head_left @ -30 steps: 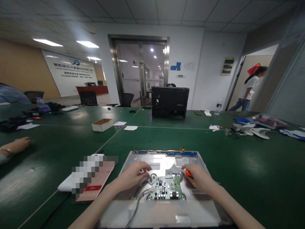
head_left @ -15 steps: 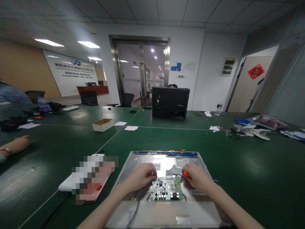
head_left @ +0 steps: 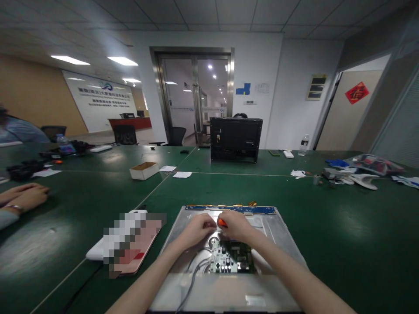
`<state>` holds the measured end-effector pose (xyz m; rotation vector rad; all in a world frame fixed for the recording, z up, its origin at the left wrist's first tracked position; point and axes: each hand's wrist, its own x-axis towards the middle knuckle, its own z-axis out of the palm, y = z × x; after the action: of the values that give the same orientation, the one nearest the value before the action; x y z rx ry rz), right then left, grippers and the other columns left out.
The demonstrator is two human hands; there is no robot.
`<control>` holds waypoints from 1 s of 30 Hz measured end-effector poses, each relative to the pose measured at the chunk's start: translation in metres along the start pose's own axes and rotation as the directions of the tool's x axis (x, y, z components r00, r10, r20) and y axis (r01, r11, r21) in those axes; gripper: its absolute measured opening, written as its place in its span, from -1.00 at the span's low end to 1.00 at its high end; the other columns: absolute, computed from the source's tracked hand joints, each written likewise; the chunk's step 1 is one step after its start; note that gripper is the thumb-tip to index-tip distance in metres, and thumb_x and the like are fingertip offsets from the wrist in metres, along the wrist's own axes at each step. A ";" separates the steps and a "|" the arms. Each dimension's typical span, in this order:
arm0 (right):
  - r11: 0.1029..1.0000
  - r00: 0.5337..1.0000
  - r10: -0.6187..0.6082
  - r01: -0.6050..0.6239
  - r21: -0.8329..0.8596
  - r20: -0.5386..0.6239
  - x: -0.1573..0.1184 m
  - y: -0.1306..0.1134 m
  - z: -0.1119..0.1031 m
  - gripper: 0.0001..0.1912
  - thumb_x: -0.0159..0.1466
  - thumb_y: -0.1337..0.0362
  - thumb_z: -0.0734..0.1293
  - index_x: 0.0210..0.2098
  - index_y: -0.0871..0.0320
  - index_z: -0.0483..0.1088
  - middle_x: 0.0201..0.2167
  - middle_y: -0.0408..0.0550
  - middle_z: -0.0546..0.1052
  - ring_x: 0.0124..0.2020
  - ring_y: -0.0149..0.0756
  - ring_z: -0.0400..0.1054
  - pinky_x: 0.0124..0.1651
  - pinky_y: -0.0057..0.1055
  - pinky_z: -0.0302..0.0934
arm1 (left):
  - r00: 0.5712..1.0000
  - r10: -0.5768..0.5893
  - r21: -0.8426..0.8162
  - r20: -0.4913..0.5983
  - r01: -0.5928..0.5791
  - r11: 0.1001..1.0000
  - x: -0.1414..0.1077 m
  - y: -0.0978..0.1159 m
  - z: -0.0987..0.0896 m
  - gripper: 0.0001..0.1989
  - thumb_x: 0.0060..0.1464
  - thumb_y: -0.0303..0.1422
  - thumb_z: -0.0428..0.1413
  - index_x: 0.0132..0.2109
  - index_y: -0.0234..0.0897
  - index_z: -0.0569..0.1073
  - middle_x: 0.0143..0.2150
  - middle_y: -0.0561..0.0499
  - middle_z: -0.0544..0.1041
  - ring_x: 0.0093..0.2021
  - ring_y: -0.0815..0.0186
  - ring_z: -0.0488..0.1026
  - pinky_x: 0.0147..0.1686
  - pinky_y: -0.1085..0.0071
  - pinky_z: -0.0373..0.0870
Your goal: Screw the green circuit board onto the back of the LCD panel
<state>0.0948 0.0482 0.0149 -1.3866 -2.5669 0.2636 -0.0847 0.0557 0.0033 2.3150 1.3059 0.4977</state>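
Right hand [head_left: 235, 225], closed round orange handle [head_left: 222, 223]; left hand [head_left: 198, 230] just beside, curled, pinch cannot be told; circuit board [head_left: 231, 261] on their near side, closer to right

Flat metal panel [head_left: 281, 235] on a green bench [head_left: 343, 226], bearing a blue strip [head_left: 263, 210] along its far edge, a circuit board [head_left: 229, 260] and grey cables [head_left: 195, 271]. The right hand [head_left: 236, 224], its grip curled round a mostly hidden orange object [head_left: 221, 222], lies just beside the left hand [head_left: 197, 229] beyond the board. Behind: open box [head_left: 144, 173], upright black casing [head_left: 235, 138].
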 end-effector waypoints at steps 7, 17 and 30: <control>1.000 0.999 -0.015 0.015 0.008 0.037 0.015 -0.001 0.010 -0.86 0.20 0.28 0.31 -0.30 0.18 0.49 -0.28 0.01 0.54 -0.25 -0.27 0.35 -0.28 -0.42 0.04 | 0.998 -0.063 -0.040 -0.032 0.062 0.997 -0.025 0.001 -0.014 -0.82 0.03 -0.36 0.07 -0.27 -0.31 0.54 -0.24 -0.06 0.55 -0.23 0.20 0.44 -0.23 0.37 0.32; 0.998 0.999 0.020 -0.019 0.060 -0.025 -0.016 0.015 0.005 -0.83 0.19 0.28 0.32 -0.23 0.16 0.47 -0.22 0.00 0.54 -0.20 -0.23 0.38 -0.23 -0.43 0.09 | 0.962 -0.017 -0.051 0.274 0.032 0.998 -0.068 0.009 -0.036 -0.86 -0.03 -0.42 0.10 -0.30 -0.26 0.54 -0.20 -0.01 0.47 -0.18 0.24 0.41 -0.15 0.40 0.31; 0.989 0.993 0.047 -0.031 0.147 -0.104 -0.052 0.027 0.005 -0.83 0.23 0.33 0.28 -0.21 0.14 0.48 -0.22 0.00 0.53 -0.19 -0.23 0.39 -0.14 -0.40 0.15 | 0.941 -0.071 -0.168 0.331 0.132 0.977 -0.074 0.003 -0.030 -0.81 -0.12 -0.46 0.19 -0.28 -0.15 0.57 0.04 0.03 0.30 0.06 0.15 0.23 0.03 0.30 0.21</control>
<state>0.1426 0.0187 -0.0019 -1.3605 -2.3848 0.3648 -0.1336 -0.0039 0.0231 2.0555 1.1580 0.1853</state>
